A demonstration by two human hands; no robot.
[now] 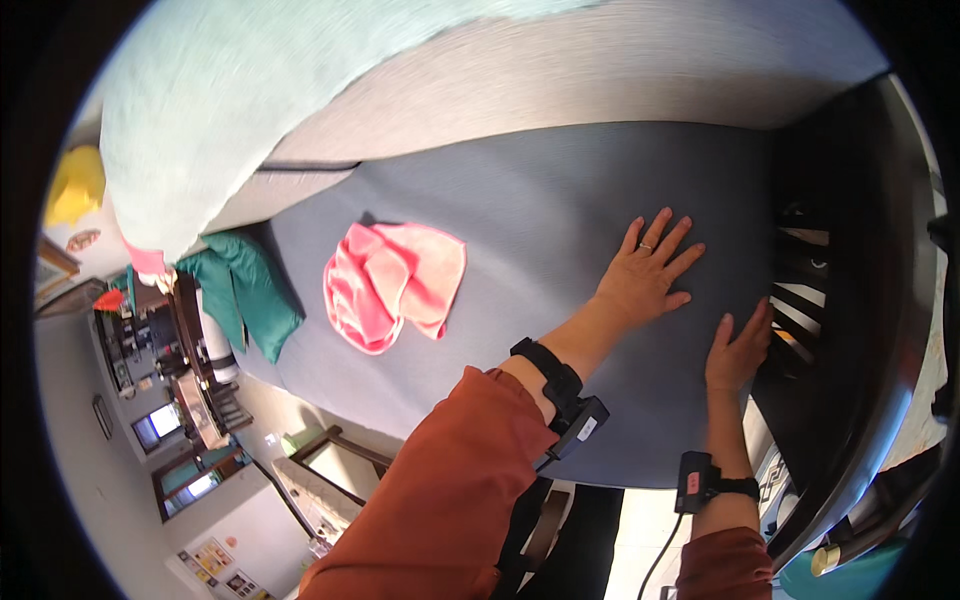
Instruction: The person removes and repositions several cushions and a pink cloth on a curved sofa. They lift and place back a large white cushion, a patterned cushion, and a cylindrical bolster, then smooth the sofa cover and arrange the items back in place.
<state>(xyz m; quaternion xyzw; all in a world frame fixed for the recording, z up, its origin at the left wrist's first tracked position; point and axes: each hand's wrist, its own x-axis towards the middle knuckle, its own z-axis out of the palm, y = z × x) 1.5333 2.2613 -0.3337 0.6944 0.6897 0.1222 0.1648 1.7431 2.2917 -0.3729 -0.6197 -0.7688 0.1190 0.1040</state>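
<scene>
My left hand point(649, 270) lies palm down on the grey seat cushion point(525, 202) of a sofa. Its fingers are spread, and nothing is in it. At the cushion's right end is my right hand point(739, 352), beside the dark wooden slatted armrest point(832, 285). Its thumb stands apart from the fingers, whose far side is partly hidden along the cushion's edge; no held object shows. A crumpled pink cloth point(394, 281) rests on the seat, to the left of both hands and touching neither.
A light beige backrest point(600, 67) runs behind the seat, partly draped with a mint-green cover point(225, 97). Green pillows point(251, 300) lie at the far left end. A low wooden table point(330, 465) stands on the floor to the left. A cable point(660, 555) hangs from my right wrist device.
</scene>
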